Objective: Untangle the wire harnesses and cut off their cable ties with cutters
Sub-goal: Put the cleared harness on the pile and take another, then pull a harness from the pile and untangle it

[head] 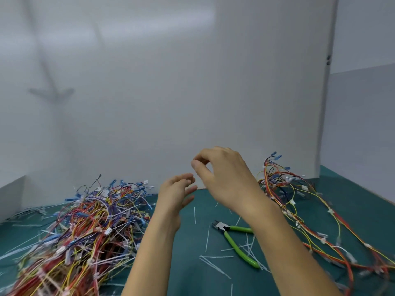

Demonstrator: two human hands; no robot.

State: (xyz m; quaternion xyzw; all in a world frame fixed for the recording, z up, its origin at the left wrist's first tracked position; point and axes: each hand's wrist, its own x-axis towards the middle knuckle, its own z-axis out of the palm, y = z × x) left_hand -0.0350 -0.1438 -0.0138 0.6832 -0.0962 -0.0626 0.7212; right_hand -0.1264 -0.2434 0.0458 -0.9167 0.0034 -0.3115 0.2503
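Where mat (192, 238) ends (green), walls (171, 92) rise.

Desk (188, 242), left side: blocked near edge to far edge by a heaped pile of wire harnesses (85, 227). Right side: looser harnesses (299, 201) sprawl from the far right corner to the near edge. Between them a bare strip runs up to the white panel (235, 92), which closes the far edge. The cutters (235, 242) and scattered cable tie offcuts (215, 265) litter the strip's right part. The left hand (175, 193) and right hand (222, 171) hang raised above the strip.
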